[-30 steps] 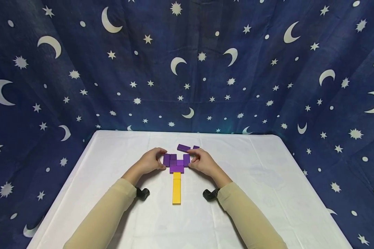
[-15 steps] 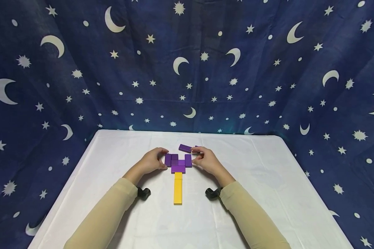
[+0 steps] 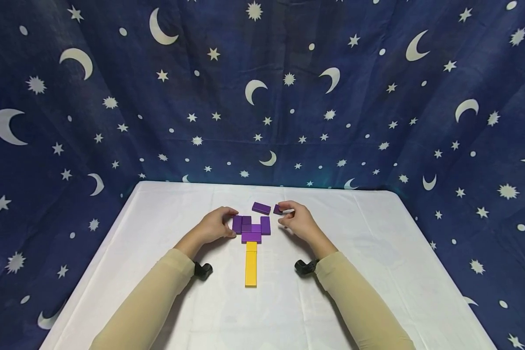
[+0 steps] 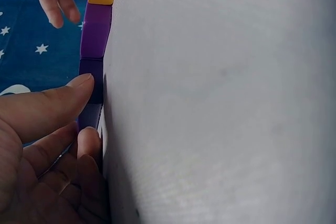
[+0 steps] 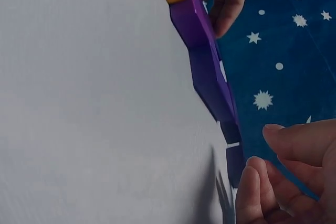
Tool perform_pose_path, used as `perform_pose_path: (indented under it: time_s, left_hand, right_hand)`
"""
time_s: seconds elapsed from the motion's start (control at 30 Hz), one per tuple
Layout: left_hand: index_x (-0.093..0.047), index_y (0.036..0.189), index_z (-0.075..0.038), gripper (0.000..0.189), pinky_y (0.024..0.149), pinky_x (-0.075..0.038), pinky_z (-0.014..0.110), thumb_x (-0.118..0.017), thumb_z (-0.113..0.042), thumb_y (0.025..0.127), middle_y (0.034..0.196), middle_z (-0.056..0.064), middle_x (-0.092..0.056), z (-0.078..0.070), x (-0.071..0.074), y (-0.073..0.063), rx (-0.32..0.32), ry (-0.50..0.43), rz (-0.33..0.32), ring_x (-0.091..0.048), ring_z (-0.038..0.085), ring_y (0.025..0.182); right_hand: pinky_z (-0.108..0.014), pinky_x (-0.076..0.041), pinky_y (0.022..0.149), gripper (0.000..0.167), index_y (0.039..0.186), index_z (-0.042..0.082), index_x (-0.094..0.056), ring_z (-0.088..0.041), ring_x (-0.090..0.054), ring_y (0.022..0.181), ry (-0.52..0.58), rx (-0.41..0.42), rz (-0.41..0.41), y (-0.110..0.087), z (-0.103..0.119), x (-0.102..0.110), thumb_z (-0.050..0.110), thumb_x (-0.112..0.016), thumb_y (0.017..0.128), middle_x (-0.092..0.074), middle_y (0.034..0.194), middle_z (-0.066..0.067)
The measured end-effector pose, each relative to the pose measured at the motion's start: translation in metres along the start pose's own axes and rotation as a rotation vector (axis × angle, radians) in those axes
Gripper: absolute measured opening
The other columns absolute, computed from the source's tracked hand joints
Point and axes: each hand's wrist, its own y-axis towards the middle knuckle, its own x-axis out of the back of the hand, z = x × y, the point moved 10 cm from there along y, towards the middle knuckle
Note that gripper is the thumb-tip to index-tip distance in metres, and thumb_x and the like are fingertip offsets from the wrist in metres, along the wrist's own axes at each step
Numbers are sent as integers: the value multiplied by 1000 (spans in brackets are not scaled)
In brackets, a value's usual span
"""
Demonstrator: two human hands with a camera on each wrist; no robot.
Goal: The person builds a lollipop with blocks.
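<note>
Purple and yellow blocks lie in a fork shape on the table. My left hand (image 3: 214, 226) holds the leftmost purple block (image 3: 237, 225) between thumb and fingers at its two ends; in the left wrist view the thumb (image 4: 68, 100) presses on dark purple. My right hand (image 3: 299, 221) is apart from the right upright purple block (image 3: 265, 225), its fingers spread beside a small purple block (image 3: 277, 210) at the back. Whether a fingertip touches that block is unclear. Another loose purple block (image 3: 261, 208) lies to its left. A yellow strip (image 3: 251, 270) forms the stem below.
A white cloth covers the table (image 3: 192, 311). Behind it hangs a dark blue curtain (image 3: 227, 131) with moons and stars. Each wrist wears a black camera mount, such as the right one (image 3: 305, 267).
My right hand has let go of the right upright purple block and moved right and back to the small purple block. My left hand keeps its place on the left block.
</note>
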Motion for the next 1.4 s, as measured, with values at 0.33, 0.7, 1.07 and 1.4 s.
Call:
perform_pose_path:
  time_s: [0.33, 0.7, 1.07, 1.4]
  left_hand:
    - [-65, 145, -13, 74, 106, -49, 49, -94, -10, 77, 147, 10, -65, -1, 1, 1, 4, -9, 10, -60, 23, 103]
    - [-65, 145, -13, 76, 109, -48, 51, -94, -7, 75, 145, 11, -66, 3, -1, 6, 21, -40, 49, -61, 23, 100]
    - [-66, 143, -12, 73, 116, -45, 54, -94, -8, 76, 146, 12, -65, 2, 0, 7, 18, -40, 59, -59, 27, 111]
    - [-66, 142, -10, 73, 124, -40, 58, -93, -8, 75, 148, 15, -63, -2, -1, 6, 28, -47, 67, -58, 34, 133]
  right_hand:
    - [-24, -50, 63, 55, 143, 5, -65, -11, -63, 82, -44, -41, -14, 4, -11, 11, 1, -77, 89, -70, 135, -18]
    - [-26, -51, 64, 55, 142, 6, -66, -14, -63, 86, -86, -57, 5, 12, -19, 12, 2, -76, 88, -72, 132, -16]
    - [-24, -52, 65, 57, 143, 4, -65, -14, -63, 85, -105, -87, 39, 18, -19, 9, 2, -79, 88, -71, 129, -17]
    - [-26, -55, 68, 56, 141, 4, -67, -21, -66, 92, -139, -105, 43, 29, -22, 10, 3, -80, 87, -72, 128, -17]
